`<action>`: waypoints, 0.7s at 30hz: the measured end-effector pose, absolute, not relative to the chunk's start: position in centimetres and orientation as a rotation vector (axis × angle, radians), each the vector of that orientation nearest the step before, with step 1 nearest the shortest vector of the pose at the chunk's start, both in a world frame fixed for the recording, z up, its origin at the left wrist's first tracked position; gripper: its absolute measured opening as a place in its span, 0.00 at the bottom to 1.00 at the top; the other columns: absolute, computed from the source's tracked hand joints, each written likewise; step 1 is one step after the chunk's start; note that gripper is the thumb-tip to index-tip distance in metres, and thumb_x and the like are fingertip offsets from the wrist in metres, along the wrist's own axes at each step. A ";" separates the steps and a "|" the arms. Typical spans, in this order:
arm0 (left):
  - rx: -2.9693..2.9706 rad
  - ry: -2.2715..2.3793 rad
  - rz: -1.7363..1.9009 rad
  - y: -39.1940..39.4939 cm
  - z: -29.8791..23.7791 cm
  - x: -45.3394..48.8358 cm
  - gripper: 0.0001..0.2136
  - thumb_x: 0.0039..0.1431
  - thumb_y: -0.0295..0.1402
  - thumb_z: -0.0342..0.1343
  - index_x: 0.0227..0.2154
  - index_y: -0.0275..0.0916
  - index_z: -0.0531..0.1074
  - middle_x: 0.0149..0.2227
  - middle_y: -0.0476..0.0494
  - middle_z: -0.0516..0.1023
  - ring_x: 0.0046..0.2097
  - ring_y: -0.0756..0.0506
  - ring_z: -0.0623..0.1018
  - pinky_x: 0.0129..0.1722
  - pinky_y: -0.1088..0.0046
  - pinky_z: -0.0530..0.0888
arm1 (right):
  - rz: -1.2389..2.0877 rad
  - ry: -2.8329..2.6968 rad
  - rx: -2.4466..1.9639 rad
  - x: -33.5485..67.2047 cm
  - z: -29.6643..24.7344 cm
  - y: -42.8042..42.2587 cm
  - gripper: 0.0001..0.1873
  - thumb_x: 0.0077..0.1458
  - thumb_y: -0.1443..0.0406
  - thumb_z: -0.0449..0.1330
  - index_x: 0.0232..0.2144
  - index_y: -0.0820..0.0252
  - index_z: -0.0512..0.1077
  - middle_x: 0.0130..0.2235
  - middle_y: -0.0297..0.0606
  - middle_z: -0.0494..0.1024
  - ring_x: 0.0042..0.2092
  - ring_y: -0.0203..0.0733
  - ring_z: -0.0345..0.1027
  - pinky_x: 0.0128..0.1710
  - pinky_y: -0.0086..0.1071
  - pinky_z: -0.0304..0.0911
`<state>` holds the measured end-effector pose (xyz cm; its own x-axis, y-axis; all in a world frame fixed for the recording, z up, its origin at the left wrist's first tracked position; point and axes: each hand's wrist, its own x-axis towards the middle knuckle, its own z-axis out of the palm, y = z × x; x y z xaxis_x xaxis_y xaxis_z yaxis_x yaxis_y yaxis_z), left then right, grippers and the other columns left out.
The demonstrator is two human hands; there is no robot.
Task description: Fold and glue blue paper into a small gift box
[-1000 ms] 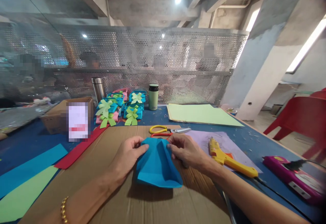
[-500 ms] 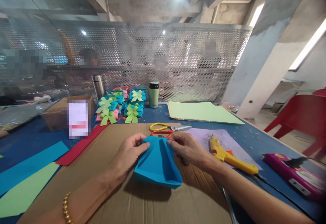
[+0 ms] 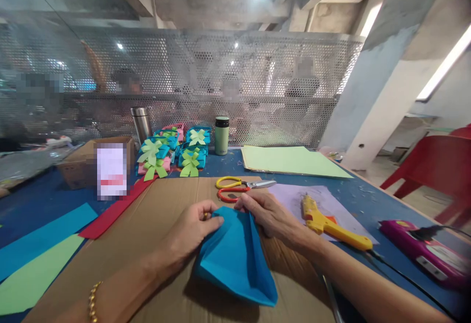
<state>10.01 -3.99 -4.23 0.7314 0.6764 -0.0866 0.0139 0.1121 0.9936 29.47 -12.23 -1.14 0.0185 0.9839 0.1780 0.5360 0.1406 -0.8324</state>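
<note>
A folded blue paper bag (image 3: 233, 254) hangs between my two hands, its wide end toward me above the brown cardboard (image 3: 154, 244). At its far left corner my left hand (image 3: 196, 227) pinches the paper between thumb and fingers. My right hand (image 3: 263, 210) grips the far right corner, thumb on top. Just beyond the hands lie scissors (image 3: 230, 183) with one yellow and one red handle, blades pointing right. To the right, a yellow glue gun (image 3: 324, 222) rests on a purple sheet (image 3: 290, 195).
Several small blue and pink bags with green bows (image 3: 190, 161) stand at the back, near a green tumbler (image 3: 222, 136) and a steel flask (image 3: 141, 124). Light-green sheets (image 3: 290, 160) lie back right. At right is a magenta power strip (image 3: 423, 252); at left, a cardboard box (image 3: 77, 166) and paper strips (image 3: 47, 235).
The blue paper bag has come nearer to me and its wide end has swung slightly right. Both hands keep hold of its far edge; the left hand has moved a little nearer.
</note>
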 end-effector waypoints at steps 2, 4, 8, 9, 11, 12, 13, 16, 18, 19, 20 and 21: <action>1.431 0.609 0.498 -4.6 -4.1 10.0 0.16 0.51 0.42 0.63 0.33 0.35 0.69 0.26 0.50 0.71 0.28 0.51 0.69 0.27 0.75 0.63 | 0.696 -1.656 -1.489 29.2 -1.0 -12.3 0.30 0.63 0.44 0.50 0.28 0.62 0.73 0.24 0.33 0.66 0.25 0.34 0.58 0.23 0.27 0.52; 1.513 0.610 0.470 -5.1 -3.7 9.9 0.15 0.51 0.42 0.62 0.32 0.35 0.69 0.26 0.51 0.69 0.28 0.51 0.67 0.27 0.75 0.62 | 0.758 -1.677 -1.482 29.0 -1.2 -12.4 0.27 0.59 0.45 0.55 0.24 0.62 0.71 0.23 0.32 0.65 0.26 0.33 0.55 0.23 0.27 0.50; 1.662 0.638 0.440 -5.7 -3.0 10.0 0.12 0.50 0.40 0.59 0.28 0.36 0.67 0.23 0.54 0.64 0.26 0.52 0.63 0.25 0.75 0.58 | 0.954 -1.656 -1.458 29.0 -1.7 -12.5 0.18 0.53 0.53 0.62 0.26 0.64 0.71 0.24 0.31 0.66 0.27 0.32 0.55 0.24 0.26 0.50; 1.662 0.637 0.436 -5.7 -2.9 10.1 0.12 0.50 0.40 0.59 0.28 0.36 0.67 0.23 0.54 0.63 0.26 0.52 0.63 0.25 0.75 0.57 | 0.956 -1.660 -1.457 29.0 -1.7 -12.5 0.17 0.53 0.54 0.62 0.26 0.64 0.71 0.24 0.31 0.67 0.27 0.32 0.56 0.25 0.27 0.51; 1.624 0.635 0.440 -5.8 -2.7 10.1 0.12 0.51 0.41 0.59 0.29 0.36 0.68 0.24 0.53 0.63 0.27 0.51 0.63 0.25 0.75 0.57 | 0.923 -1.670 -1.470 29.1 -1.7 -12.5 0.16 0.53 0.55 0.62 0.26 0.64 0.71 0.25 0.32 0.67 0.27 0.33 0.56 0.25 0.27 0.51; 1.602 0.642 0.445 -5.8 -2.7 10.0 0.12 0.51 0.41 0.59 0.29 0.36 0.68 0.24 0.53 0.64 0.27 0.51 0.63 0.25 0.75 0.58 | 0.914 -1.671 -1.478 29.2 -1.6 -12.5 0.16 0.53 0.56 0.61 0.26 0.64 0.70 0.25 0.32 0.67 0.27 0.33 0.56 0.25 0.27 0.51; 1.579 0.652 0.450 -5.8 -2.6 10.0 0.13 0.53 0.42 0.58 0.29 0.36 0.69 0.24 0.53 0.64 0.27 0.51 0.63 0.25 0.75 0.58 | 0.913 -1.670 -1.483 29.2 -1.5 -12.5 0.16 0.53 0.56 0.61 0.26 0.64 0.70 0.25 0.32 0.66 0.27 0.33 0.56 0.25 0.27 0.51; 1.504 0.679 0.451 -5.9 -2.5 9.9 0.17 0.58 0.48 0.54 0.25 0.38 0.65 0.22 0.53 0.61 0.26 0.51 0.62 0.24 0.74 0.58 | 0.945 -1.680 -1.466 29.2 -1.4 -12.6 0.16 0.54 0.55 0.60 0.26 0.64 0.69 0.25 0.31 0.66 0.27 0.33 0.56 0.24 0.27 0.51; 1.497 0.677 0.453 -6.0 -2.5 9.8 0.19 0.60 0.50 0.53 0.24 0.39 0.63 0.22 0.54 0.60 0.25 0.51 0.62 0.24 0.73 0.57 | 0.953 -1.698 -1.456 29.0 -1.3 -12.7 0.16 0.54 0.56 0.60 0.26 0.64 0.69 0.25 0.32 0.66 0.27 0.33 0.56 0.24 0.27 0.52; 1.512 0.673 0.459 -5.9 -2.6 9.8 0.19 0.59 0.49 0.54 0.24 0.38 0.64 0.22 0.54 0.60 0.26 0.51 0.62 0.24 0.73 0.58 | 0.946 -1.708 -1.454 28.9 -1.3 -12.7 0.16 0.54 0.56 0.60 0.26 0.64 0.69 0.25 0.32 0.66 0.27 0.33 0.56 0.24 0.27 0.52; 1.535 0.669 0.467 -5.9 -2.7 9.8 0.18 0.59 0.48 0.56 0.25 0.38 0.66 0.23 0.53 0.62 0.27 0.51 0.64 0.25 0.74 0.58 | 0.934 -1.715 -1.457 28.9 -1.3 -12.8 0.15 0.54 0.56 0.60 0.26 0.64 0.70 0.25 0.31 0.66 0.27 0.33 0.56 0.24 0.27 0.51; 1.561 0.664 0.475 -5.9 -2.7 9.8 0.16 0.58 0.46 0.57 0.26 0.37 0.67 0.24 0.52 0.64 0.28 0.50 0.65 0.26 0.74 0.59 | 0.920 -1.721 -1.463 28.8 -1.3 -12.8 0.15 0.54 0.56 0.60 0.26 0.64 0.70 0.25 0.31 0.66 0.27 0.33 0.56 0.24 0.27 0.51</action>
